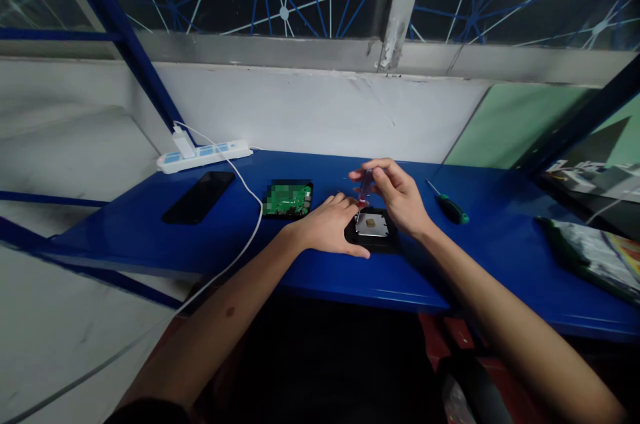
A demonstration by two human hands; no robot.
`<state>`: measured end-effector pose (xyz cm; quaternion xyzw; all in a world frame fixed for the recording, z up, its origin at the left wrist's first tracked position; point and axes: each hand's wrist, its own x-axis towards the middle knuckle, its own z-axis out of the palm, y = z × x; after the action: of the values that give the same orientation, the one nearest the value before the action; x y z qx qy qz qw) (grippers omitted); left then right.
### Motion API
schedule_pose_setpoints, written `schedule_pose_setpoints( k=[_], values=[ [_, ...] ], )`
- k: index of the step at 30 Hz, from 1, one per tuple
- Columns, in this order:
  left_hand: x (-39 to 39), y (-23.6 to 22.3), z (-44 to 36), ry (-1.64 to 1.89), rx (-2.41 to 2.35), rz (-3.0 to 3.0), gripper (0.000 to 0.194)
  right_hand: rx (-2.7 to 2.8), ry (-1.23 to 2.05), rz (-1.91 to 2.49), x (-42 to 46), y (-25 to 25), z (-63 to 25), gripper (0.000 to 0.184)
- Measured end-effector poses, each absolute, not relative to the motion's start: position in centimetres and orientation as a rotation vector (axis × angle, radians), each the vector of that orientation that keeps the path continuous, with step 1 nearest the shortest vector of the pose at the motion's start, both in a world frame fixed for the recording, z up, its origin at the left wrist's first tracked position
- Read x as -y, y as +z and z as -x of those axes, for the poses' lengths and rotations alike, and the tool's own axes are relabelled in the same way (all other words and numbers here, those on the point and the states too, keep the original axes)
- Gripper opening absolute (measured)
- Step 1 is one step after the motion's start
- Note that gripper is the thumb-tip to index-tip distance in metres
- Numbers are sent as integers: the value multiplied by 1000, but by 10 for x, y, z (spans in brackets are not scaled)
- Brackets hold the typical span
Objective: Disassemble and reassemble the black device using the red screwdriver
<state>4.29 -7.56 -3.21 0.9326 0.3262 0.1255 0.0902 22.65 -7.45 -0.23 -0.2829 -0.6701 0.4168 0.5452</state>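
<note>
My right hand [400, 197] pinches a small screwdriver [367, 184] with a clear handle and a red collar. The screwdriver stands nearly upright, its tip down at the left corner of a silver metal plate [379, 227]. This plate sits in a black case [387, 244] and has a small tan square at its middle. My left hand [333, 224] grips the case's left side, thumb along the near edge and fingers at the far edge. Just left of that hand, a green circuit board [295, 197] lies in a black tray, partly blurred out.
A green-and-black screwdriver [451, 208] lies to the right on the blue table [320, 271]. On the left are a black phone [199, 197] and a white power strip [210, 153] with a plugged-in charger. Its white cable [245, 247] runs across the table. A plastic packet [595, 254] is far right.
</note>
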Motion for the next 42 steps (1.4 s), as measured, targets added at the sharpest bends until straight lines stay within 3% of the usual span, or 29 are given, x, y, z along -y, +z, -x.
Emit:
schedule_pose_setpoints(
  k=[10, 17, 24, 32, 42],
  values=[
    [75, -33, -43, 376, -966, -2766, 99, 1490, 890, 724, 71, -2, -227, 23],
    [75, -31, -43, 354, -971, -2769, 97, 1473, 1042, 728, 72, -4, -226, 23],
    [75, -34, -43, 387, -952, -2787, 96, 1497, 851, 735, 70, -3, -227, 23],
    [76, -30, -43, 347, -968, -2776, 92, 1525, 1062, 721, 74, -2, -228, 27],
    [76, -32, -43, 357, -969, -2798, 84, 1526, 957, 735, 72, -4, -228, 25]
  ],
)
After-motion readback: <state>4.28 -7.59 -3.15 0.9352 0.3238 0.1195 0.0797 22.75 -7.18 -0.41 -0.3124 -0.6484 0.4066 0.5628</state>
